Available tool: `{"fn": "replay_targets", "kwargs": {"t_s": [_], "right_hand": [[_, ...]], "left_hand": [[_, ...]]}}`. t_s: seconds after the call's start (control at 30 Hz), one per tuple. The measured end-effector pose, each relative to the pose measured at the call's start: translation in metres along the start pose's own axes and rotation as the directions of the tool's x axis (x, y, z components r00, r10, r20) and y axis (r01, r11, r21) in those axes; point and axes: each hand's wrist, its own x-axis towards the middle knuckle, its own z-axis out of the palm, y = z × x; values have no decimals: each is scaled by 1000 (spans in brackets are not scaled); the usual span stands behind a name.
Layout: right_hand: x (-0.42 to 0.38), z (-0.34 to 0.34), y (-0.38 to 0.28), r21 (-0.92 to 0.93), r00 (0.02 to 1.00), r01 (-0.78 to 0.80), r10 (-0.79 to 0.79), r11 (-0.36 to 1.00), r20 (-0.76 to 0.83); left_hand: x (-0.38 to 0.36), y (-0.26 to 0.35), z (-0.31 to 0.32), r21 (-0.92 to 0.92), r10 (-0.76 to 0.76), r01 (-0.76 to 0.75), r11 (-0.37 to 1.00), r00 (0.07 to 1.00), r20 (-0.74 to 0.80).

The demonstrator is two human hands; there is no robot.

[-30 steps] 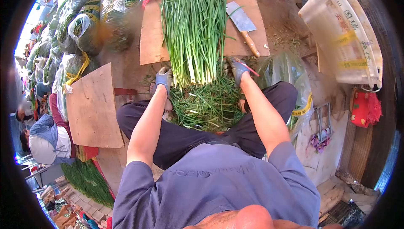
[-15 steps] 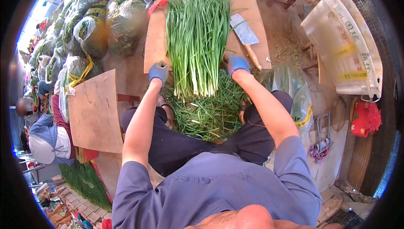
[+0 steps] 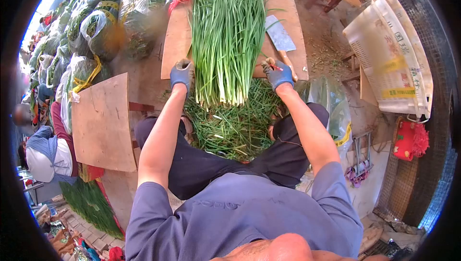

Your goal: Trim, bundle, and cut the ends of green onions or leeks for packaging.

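A broad sheaf of garlic chives (image 3: 227,45) lies on a wooden board (image 3: 177,50), pale cut ends toward me and overhanging the near edge. My left hand (image 3: 182,73), in a blue-and-grey glove, is closed at the board's near left edge, beside the stalks; what its fingers hold is hidden. On the other side my right hand (image 3: 279,73), gloved alike, is closed with a thin red strip (image 3: 273,67) showing at its fingers. A cleaver (image 3: 279,33) rests on the board right of the chives, its wooden handle just beyond my right hand.
Loose green trimmings (image 3: 230,129) are heaped between my legs. A second board (image 3: 103,124) stands at left, near a seated person (image 3: 48,158). Stuffed plastic bags (image 3: 98,30) crowd the upper left. White crates (image 3: 389,54) and a clear bag (image 3: 331,107) are at right.
My right hand has turned knuckles up and drawn slightly away from the chives, with the red strip now at its fingers. The left hand has risen a little and curled.
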Motion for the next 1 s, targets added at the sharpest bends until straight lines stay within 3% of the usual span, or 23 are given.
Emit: {"fn": "replay_targets", "kwargs": {"t_s": [0.07,0.17,0.2,0.3,0.33,0.37,0.43,0.5,0.57,0.67,0.73,0.83,0.93,1.0], "right_hand": [[-2,12,3,135,984,85,-62,987,-166],[-2,11,-13,23,944,228,-215,973,-250],[-4,9,-23,12,926,265,-251,964,-282],[-4,8,-48,18,923,310,-296,951,-246],[-5,5,-57,19,946,284,-277,959,-166],[-4,11,-60,87,932,324,-302,942,-200],[-2,21,-68,218,902,399,-339,891,-268],[0,19,-78,235,918,385,-346,892,-194],[10,20,-89,224,907,419,-395,880,-145],[29,20,-116,57,795,607,-605,793,-45],[36,21,-137,-108,750,658,-661,745,12],[46,33,-158,-204,713,698,-692,686,111],[54,52,-167,-124,716,696,-672,707,190],[62,62,-168,-47,717,674,-638,737,280]], "left_hand": [[8,-7,4,70,18,-15,997,999,-50],[3,-2,8,68,77,-74,995,996,-54],[2,3,9,53,26,-22,998,998,-62],[4,0,18,-66,-17,12,998,997,-81],[1,7,19,-127,-45,38,991,997,-57],[-6,17,20,-158,-37,29,987,998,-49],[-9,28,22,-309,-167,172,935,985,41],[-11,37,25,-133,-52,52,990,999,3],[-10,42,36,-155,-50,52,987,999,13],[-9,51,46,94,102,-95,991,992,-72],[-17,69,46,205,213,-183,961,968,-134],[-23,74,50,253,257,-192,948,933,-252],[-13,55,43,261,266,-217,941,949,-171],[-8,45,37,125,183,-165,978,972,-148]]}}
